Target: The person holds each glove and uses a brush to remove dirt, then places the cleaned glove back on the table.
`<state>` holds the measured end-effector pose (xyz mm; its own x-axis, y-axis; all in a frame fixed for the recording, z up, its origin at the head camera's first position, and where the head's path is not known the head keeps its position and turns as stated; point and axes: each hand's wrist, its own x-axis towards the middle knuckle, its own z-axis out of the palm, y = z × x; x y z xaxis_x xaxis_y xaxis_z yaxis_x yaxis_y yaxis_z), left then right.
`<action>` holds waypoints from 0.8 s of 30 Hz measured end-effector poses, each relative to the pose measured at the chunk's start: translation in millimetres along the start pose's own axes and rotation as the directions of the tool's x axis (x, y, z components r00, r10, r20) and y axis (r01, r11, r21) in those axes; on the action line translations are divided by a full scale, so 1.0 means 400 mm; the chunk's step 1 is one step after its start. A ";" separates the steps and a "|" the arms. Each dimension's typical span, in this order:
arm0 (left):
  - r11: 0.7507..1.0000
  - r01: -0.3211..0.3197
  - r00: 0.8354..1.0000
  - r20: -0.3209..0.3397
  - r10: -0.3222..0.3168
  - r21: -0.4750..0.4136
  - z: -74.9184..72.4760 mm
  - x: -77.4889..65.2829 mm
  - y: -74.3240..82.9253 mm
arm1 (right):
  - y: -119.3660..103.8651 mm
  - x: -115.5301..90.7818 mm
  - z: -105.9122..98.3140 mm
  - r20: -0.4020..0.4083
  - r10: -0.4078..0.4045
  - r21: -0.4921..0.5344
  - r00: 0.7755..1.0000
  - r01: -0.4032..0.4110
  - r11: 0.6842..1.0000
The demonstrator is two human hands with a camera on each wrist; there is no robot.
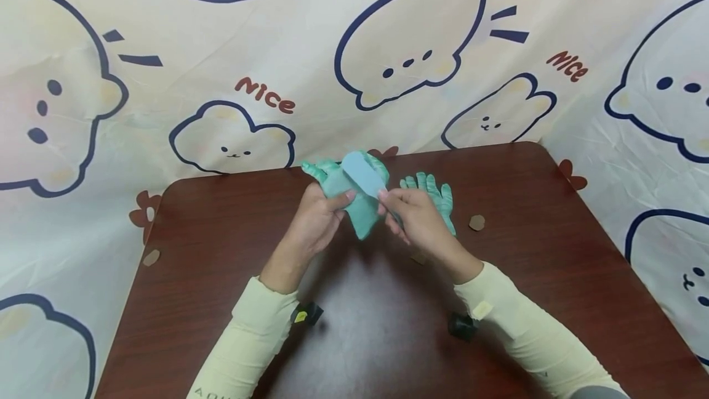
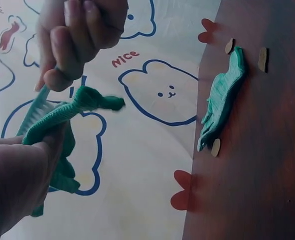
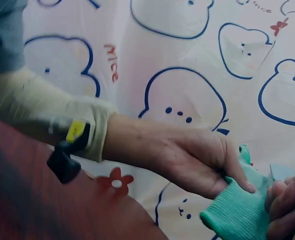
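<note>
My left hand (image 1: 316, 220) grips a green knitted glove (image 1: 362, 217) above the far part of the table, thumb on its near side. In the left wrist view the glove's fingers (image 2: 100, 100) dangle loosely. My right hand (image 1: 415, 217) holds a light-blue brush (image 1: 362, 174) by its handle, the flat back facing up. The brush overlaps the held glove in the head view, and its bristles (image 2: 36, 112) face the fabric in the left wrist view. A second green glove (image 1: 440, 196) lies on the table just beyond my right hand, partly hidden by it.
Small brown flat pieces lie on the dark wooden table (image 1: 365, 325): one (image 1: 476, 222) right of the second glove, one (image 1: 151, 257) near the left edge, one (image 1: 418, 258) by my right wrist. A patterned cloth (image 1: 310, 36) hangs behind the table's far edge.
</note>
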<state>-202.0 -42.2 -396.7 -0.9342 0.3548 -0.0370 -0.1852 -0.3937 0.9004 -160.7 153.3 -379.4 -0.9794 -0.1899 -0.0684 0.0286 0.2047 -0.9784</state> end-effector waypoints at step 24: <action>0.999 -0.028 0.997 0.070 0.030 -0.029 -0.006 0.000 -0.003 | -0.004 -0.005 -0.002 0.061 -0.016 0.011 0.998 0.015 1.000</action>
<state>-202.7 -43.7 -398.9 -0.9159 0.4008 0.0206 -0.1672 -0.4277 0.8883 -158.8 154.1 -377.6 -0.9657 -0.2513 -0.0649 0.0162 0.1913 -0.9814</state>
